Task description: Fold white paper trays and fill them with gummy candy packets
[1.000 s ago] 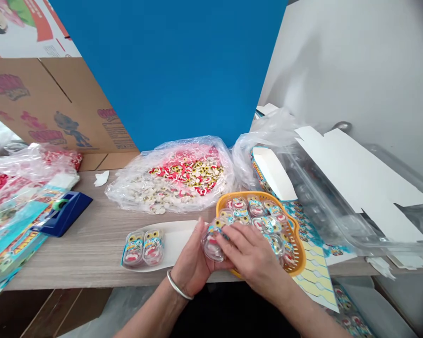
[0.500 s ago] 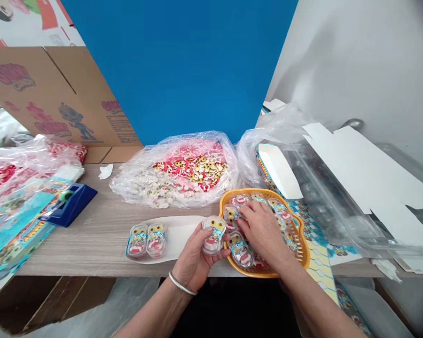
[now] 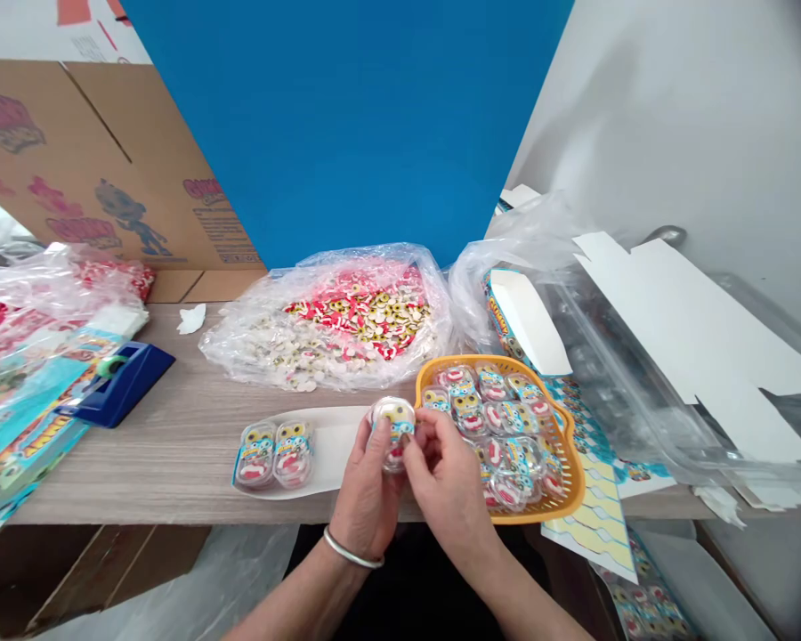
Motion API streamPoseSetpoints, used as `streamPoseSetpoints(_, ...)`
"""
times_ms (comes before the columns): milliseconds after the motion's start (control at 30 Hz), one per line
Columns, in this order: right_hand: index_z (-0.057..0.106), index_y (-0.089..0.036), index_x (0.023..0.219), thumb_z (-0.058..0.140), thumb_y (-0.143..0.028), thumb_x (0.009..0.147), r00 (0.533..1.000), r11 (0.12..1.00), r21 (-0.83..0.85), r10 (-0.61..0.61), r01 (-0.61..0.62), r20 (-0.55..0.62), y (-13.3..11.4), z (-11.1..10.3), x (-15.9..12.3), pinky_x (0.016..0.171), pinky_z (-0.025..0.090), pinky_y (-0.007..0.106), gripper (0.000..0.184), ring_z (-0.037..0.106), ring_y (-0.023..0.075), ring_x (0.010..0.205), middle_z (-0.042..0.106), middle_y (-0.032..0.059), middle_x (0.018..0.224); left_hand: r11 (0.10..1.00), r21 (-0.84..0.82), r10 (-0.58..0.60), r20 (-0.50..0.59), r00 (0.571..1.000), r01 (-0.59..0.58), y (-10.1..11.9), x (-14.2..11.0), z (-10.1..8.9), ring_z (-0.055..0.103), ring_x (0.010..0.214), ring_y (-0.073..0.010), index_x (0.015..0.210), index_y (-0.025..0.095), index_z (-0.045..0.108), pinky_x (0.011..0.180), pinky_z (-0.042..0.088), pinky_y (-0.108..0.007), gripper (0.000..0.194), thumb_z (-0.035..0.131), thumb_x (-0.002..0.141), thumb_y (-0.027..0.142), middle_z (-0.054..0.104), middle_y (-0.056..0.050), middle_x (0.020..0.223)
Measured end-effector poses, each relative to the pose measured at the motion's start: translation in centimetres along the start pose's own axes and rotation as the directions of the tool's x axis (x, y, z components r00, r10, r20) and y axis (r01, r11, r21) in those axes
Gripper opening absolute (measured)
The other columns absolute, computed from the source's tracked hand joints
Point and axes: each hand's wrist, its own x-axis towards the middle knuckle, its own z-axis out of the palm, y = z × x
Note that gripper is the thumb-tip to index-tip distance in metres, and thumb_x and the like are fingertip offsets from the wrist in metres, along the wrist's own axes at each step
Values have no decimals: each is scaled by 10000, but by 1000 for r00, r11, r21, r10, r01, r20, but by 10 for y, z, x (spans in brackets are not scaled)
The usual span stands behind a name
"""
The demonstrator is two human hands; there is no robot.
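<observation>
My left hand (image 3: pixel 366 494) and my right hand (image 3: pixel 444 485) together grip a small clear candy capsule (image 3: pixel 391 424) with a yellow-eyed sticker, held above the table's front edge. Just right of it, an orange basket (image 3: pixel 564 450) holds several more such capsules (image 3: pixel 500 418). To the left, a white cardboard tray (image 3: pixel 334 450) lies flat with two capsules (image 3: pixel 275 452) standing side by side at its left end. A silver bangle circles my left wrist.
A clear bag of loose red, yellow and white candies (image 3: pixel 340 325) lies behind the tray. A blue tape dispenser (image 3: pixel 124 383) and printed packaging sit at the left, brown cartons behind. Flat white carton blanks (image 3: pixel 694 320) and plastic wrap fill the right side.
My right hand left the basket and came to the capsule in my left hand; both hands now pinch it, a little left of and higher than before.
</observation>
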Motion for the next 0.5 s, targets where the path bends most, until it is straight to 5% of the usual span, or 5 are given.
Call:
streamPoseSetpoints(100, 657, -211, 1120, 491, -231, 966, 984, 963, -203, -174, 178, 40, 8, -23, 8, 824, 552, 347, 227, 678, 213, 927, 715, 80, 1016, 996, 85, -11, -58, 998, 16, 5, 1, -5, 712, 1012, -231, 1200, 207, 618, 835, 594, -308, 543, 876, 725, 256, 719, -66, 1140)
streamPoseSetpoints(200, 671, -210, 1136, 469, -192, 968, 966, 810, -544, -257, 218, 5, 26, -69, 24, 912, 517, 419, 263, 656, 263, 1034, 714, 110, 1106, 992, 116, -33, -77, 996, 42, 12, 2, -9, 722, 989, -243, 1167, 203, 630, 731, 620, -304, 482, 851, 741, 243, 704, -78, 1174)
streamPoseSetpoints(333, 673, -198, 1183, 570, -210, 922, 961, 560, -784, -209, 268, 180, 52, -123, 41, 952, 478, 478, 280, 618, 315, 1107, 708, 121, 1178, 990, 121, -67, -70, 995, 76, 16, 1, -7, 717, 1018, -273, 1150, 196, 634, 693, 636, -319, 428, 815, 764, 240, 681, -93, 1238)
streamPoseSetpoints(500, 677, -195, 1165, 663, -289, 885, 969, 471, -847, -129, 247, 211, 65, -138, 51, 865, 480, 450, 295, 629, 329, 1034, 713, 123, 1078, 991, 78, -105, -86, 991, 112, 11, 2, -5, 705, 1054, -322, 1138, 162, 629, 696, 640, -347, 383, 775, 794, 245, 692, -122, 1199)
